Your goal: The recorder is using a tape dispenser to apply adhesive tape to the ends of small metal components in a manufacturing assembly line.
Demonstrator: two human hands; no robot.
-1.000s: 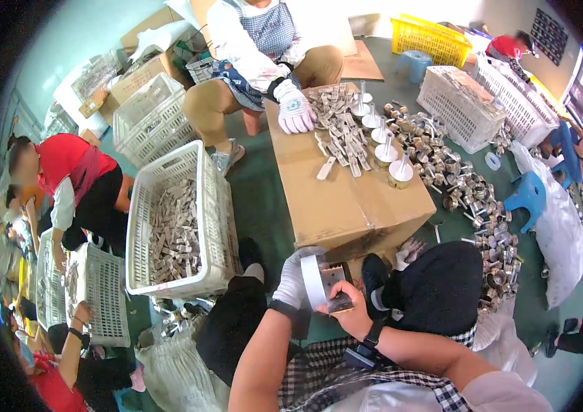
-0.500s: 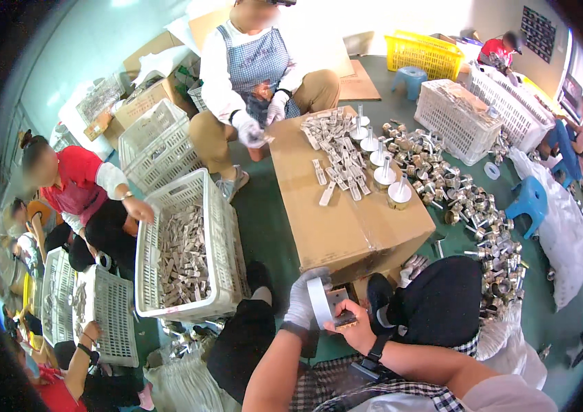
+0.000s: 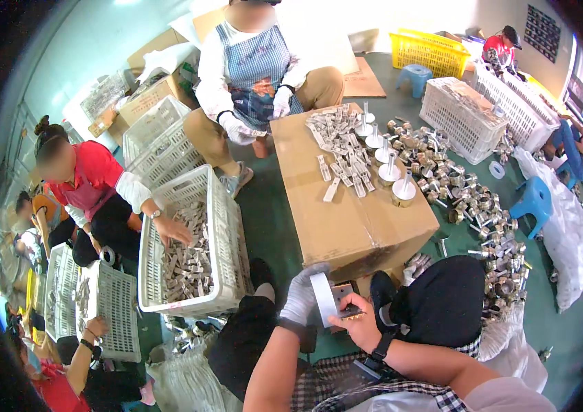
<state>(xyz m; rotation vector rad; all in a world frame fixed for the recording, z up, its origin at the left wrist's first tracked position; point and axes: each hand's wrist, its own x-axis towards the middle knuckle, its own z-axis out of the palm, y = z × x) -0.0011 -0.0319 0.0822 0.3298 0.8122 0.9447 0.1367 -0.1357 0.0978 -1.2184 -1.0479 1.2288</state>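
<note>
Low in front of the box, my gloved left hand (image 3: 298, 296) grips a white roll (image 3: 323, 300) that looks like tape, its curved outer face showing. Close beside it, my bare right hand (image 3: 361, 324) pinches a small metal piece (image 3: 351, 313) with a dark face and a gold-coloured edge. A flat light-coloured plate with small holes (image 3: 341, 291) shows between the roll and my right fingers; what holds it is hidden. On the cardboard box (image 3: 326, 223) lie a heap of flat metal clips (image 3: 339, 147) and a row of white round discs with upright metal stems (image 3: 404, 189).
A white crate of metal clips (image 3: 226, 240) stands left, a co-worker's hand (image 3: 171, 230) inside it. Opposite sits a person in a checked apron (image 3: 254, 65). Metal cup-shaped parts (image 3: 456, 185) cover the floor at right, near a blue stool (image 3: 533, 202) and a white sack (image 3: 566, 254).
The left co-worker's hand has moved from the crate's rim onto the clips. Across the box, the gloved hands have lowered. My hands stay together, the roll turned slightly.
</note>
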